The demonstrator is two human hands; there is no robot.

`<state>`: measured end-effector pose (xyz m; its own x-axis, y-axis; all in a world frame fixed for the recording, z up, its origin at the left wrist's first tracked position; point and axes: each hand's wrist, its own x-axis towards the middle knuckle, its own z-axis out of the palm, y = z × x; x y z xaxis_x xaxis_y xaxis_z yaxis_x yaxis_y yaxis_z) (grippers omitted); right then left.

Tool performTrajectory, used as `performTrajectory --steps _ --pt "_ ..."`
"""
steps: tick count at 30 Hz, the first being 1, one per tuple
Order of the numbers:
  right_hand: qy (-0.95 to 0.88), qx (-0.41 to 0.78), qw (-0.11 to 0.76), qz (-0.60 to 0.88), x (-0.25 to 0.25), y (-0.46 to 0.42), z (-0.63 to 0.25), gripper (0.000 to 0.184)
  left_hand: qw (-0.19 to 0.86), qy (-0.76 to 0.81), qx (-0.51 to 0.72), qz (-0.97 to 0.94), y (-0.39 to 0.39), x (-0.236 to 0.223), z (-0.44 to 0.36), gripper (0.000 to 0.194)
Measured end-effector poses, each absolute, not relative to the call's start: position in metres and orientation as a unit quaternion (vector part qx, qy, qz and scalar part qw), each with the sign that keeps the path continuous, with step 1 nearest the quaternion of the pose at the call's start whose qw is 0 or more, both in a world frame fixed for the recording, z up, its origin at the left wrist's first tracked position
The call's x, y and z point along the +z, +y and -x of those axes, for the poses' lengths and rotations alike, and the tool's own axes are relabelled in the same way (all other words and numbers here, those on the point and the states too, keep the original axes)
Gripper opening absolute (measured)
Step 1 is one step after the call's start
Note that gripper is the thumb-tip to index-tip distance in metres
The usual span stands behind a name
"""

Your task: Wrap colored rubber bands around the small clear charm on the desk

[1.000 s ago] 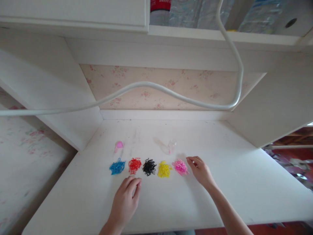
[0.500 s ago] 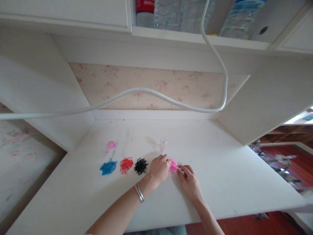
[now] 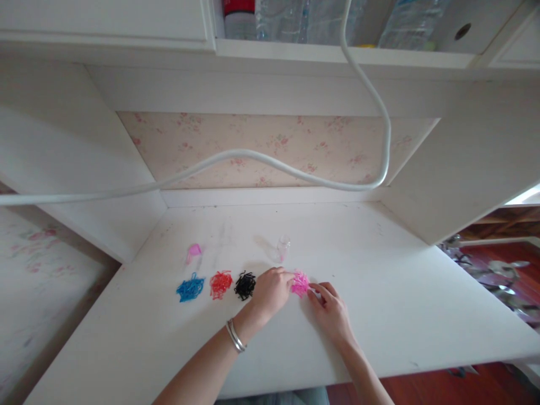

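The pink pile of bands [image 3: 300,283] lies between the left hand [image 3: 272,289] and right hand [image 3: 332,313], at their fingertips. Left of the pink pile, past the left hand that stands between, are black [image 3: 244,286], red [image 3: 221,284] and blue piles [image 3: 190,288]; behind it, slightly left, a clear container [image 3: 284,245]. Both hands are loosely curled; whether either pinches a band, I cannot tell.

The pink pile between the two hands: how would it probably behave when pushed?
The pink pile would probably spread apart, since it is a heap of many small pieces. It may be light, as the pieces look thin. Rolling as one seems unlikely, because it lies low on the white tabletop.
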<state>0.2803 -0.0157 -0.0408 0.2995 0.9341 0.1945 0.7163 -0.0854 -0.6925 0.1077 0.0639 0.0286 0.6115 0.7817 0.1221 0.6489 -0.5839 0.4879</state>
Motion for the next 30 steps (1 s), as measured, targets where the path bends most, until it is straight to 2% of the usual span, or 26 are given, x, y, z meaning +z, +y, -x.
performTrajectory --steps 6,15,18,23,30 --pt "-0.573 0.153 0.354 0.723 -0.040 -0.016 -0.279 0.037 0.259 0.396 0.212 -0.855 0.075 0.030 -0.097 0.019" --pt "-0.579 0.133 0.355 0.722 -0.042 -0.017 -0.280 0.035 0.264 0.384 0.266 -0.844 0.084 0.041 -0.095 0.021" --pt "-0.605 0.098 0.329 0.719 -0.041 -0.018 -0.277 0.034 0.250 0.373 0.295 -0.843 0.095 0.058 -0.092 0.021" --pt "-0.687 0.000 0.232 0.688 -0.034 -0.015 -0.267 0.036 0.180 0.386 0.325 -0.844 0.123 0.088 -0.087 0.021" --pt "-0.692 -0.022 0.233 0.683 -0.038 -0.016 -0.267 0.031 0.128 0.413 0.291 -0.853 0.142 0.092 -0.098 0.022"
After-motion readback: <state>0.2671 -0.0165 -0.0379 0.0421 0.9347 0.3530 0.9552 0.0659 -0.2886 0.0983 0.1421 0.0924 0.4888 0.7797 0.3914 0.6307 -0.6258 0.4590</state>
